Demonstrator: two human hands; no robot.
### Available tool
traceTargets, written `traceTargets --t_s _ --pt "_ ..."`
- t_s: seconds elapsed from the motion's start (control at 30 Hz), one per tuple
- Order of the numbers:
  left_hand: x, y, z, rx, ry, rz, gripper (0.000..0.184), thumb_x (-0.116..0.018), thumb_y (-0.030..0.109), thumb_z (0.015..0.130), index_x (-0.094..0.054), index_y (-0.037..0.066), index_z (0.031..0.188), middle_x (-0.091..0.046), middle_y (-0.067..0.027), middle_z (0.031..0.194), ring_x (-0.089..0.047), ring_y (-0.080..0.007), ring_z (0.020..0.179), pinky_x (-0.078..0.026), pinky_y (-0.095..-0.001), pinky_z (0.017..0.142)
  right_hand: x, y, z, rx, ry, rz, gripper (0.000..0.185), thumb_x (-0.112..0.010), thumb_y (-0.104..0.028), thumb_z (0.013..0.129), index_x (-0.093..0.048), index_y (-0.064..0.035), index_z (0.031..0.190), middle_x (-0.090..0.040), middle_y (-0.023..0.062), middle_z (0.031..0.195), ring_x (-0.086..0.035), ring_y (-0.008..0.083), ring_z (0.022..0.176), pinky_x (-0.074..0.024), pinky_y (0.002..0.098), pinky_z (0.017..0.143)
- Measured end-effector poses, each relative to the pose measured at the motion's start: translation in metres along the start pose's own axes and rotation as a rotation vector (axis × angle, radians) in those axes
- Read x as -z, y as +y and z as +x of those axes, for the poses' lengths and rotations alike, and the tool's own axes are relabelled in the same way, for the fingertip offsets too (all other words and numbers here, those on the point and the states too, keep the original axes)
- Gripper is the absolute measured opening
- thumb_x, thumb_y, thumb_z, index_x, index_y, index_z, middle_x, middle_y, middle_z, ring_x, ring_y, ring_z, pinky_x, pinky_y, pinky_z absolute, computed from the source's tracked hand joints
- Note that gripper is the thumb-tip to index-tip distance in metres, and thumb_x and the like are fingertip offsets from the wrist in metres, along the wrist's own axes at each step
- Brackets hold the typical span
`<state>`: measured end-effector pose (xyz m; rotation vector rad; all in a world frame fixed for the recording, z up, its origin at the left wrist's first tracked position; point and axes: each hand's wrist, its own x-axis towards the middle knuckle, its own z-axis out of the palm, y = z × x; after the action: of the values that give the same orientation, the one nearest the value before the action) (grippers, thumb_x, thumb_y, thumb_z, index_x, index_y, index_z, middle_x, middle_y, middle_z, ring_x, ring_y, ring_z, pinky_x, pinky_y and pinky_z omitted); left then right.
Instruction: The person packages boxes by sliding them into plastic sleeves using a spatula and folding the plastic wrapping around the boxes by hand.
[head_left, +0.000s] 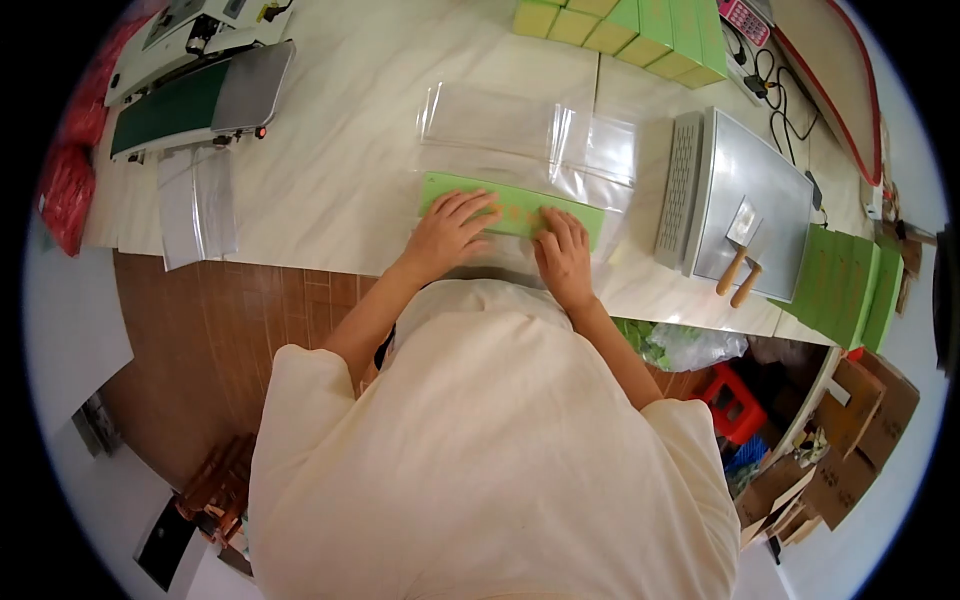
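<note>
We see the long green box [515,208] flat at the worktop's [350,170] front edge, the left hand [455,232] and right hand [566,256] apart, fingers spread on it; it seems light, stiff card, best held by both ends.

Bright, even light — edges bowed, corners black.

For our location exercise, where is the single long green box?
In the head view, the long green box lies centrally near the front edge of the table, under the left hand and right hand, with clear plastic sleeves just beyond.
</note>
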<state>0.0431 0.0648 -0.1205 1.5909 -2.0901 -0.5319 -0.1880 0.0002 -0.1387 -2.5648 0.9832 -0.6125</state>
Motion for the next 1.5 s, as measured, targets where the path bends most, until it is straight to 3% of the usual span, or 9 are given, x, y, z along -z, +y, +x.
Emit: traceTargets --t_s 0.1,0.47,0.67,0.73,0.87,1.0,1.2,1.37,1.5 --pt "-0.003 -0.003 -0.003 0.024 0.01 0.0 0.047 -0.071 0.016 0.077 -0.059 0.013 0.123 -0.05 -0.0011 0.138 -0.047 -0.0238 0.126 -0.036 -0.0428 0.107 0.008 -0.002 -0.002 0.032 0.027 0.03 0.022 -0.067 -0.003 0.079 -0.055 -0.004 0.097 -0.056 0.0135 0.121 -0.054 0.0325 0.111 -0.0419 0.0478 0.095" --pt "0.0 -0.002 0.008 0.022 0.092 -0.029 0.008 -0.07 0.009 0.077 -0.061 0.007 0.077 -0.065 -0.002 0.12 -0.058 -0.0239 0.114 -0.045 -0.04 0.093 0.034 -0.001 -0.005 -0.115 0.123 0.159 0.019 -0.067 0.0 0.079 -0.052 -0.0054 0.09 -0.055 0.0109 0.081 -0.055 0.0319 0.076 -0.041 0.0402 0.066" --pt "0.002 -0.001 0.008 -0.026 0.106 -0.006 0.01 -0.071 0.005 0.076 -0.06 0.005 0.076 -0.068 -0.0026 0.114 -0.062 -0.0231 0.112 -0.049 -0.0381 0.087 0.023 0.013 -0.016 -0.904 0.618 0.321 0.025 -0.06 -0.014 0.092 -0.051 -0.0003 0.111 -0.054 0.0103 0.094 -0.052 0.0246 0.088 -0.0421 0.0352 0.082" --pt "0.002 -0.001 0.006 -0.023 0.094 0.002 0.01 -0.07 0.006 0.078 -0.06 0.006 0.078 -0.067 -0.0021 0.114 -0.061 -0.0222 0.112 -0.049 -0.0378 0.087 0.014 0.033 -0.035 -1.295 0.701 0.791 0.039 -0.054 -0.028 0.097 -0.047 0.0016 0.121 -0.053 0.0088 0.104 -0.049 0.0194 0.095 -0.0402 0.0327 0.09" --pt "0.001 -0.003 0.005 -0.023 0.066 0.007 0.01 -0.07 0.007 0.079 -0.06 0.005 0.082 -0.067 -0.0017 0.114 -0.061 -0.0218 0.112 -0.05 -0.0371 0.086 0.021 0.026 -0.032 -1.23 0.456 1.025 0.04 -0.051 -0.043 0.098 -0.059 -0.005 0.108 -0.062 0.0036 0.105 -0.053 0.0148 0.096 -0.0424 0.0313 0.085" --pt "0.001 -0.006 0.005 -0.025 0.071 0.018 0.012 -0.071 0.007 0.078 -0.064 0.005 0.087 -0.068 -0.0014 0.112 -0.062 -0.0217 0.112 -0.051 -0.0366 0.085 -0.001 0.025 -0.028 -1.189 0.485 0.958 0.032 -0.068 -0.031 0.091 -0.064 -0.0024 0.103 -0.065 0.0042 0.099 -0.056 0.0116 0.092 -0.0439 0.025 0.082" --pt "-0.001 -0.002 0.004 0.025 0.09 0.029 0.01 -0.071 0.009 0.079 -0.062 0.004 0.079 -0.069 -0.0023 0.111 -0.063 -0.0216 0.111 -0.052 -0.0352 0.084 -0.005 0.026 -0.029 -1.115 0.567 0.819 0.022 -0.071 -0.021 0.089 -0.066 0.0004 0.092 -0.067 0.0071 0.094 -0.059 0.0135 0.085 -0.0489 0.0283 0.079" --pt "-0.01 -0.009 0.0 0.009 0.138 0.004 0.024 -0.073 0.008 0.074 -0.067 0.006 0.098 -0.067 -0.0016 0.111 -0.066 -0.021 0.1 -0.054 -0.0323 0.08 -0.008 0.032 -0.033 -1.105 0.561 0.869 0.021 -0.071 -0.02 0.089 -0.066 0.0 0.093 -0.067 0.0061 0.095 -0.058 0.0122 0.086 -0.0475 0.0268 0.081" --pt "-0.001 -0.003 0.002 0.006 0.137 0.011 0.021 -0.073 0.007 0.074 -0.066 0.005 0.094 -0.067 -0.002 0.112 -0.065 -0.0215 0.101 -0.054 -0.033 0.08 -0.007 0.032 -0.033 -1.096 0.573 0.963 0.023 -0.071 -0.022 0.09 -0.063 -0.0012 0.095 -0.066 0.0056 0.097 -0.057 0.0105 0.088 -0.0453 0.025 0.084"
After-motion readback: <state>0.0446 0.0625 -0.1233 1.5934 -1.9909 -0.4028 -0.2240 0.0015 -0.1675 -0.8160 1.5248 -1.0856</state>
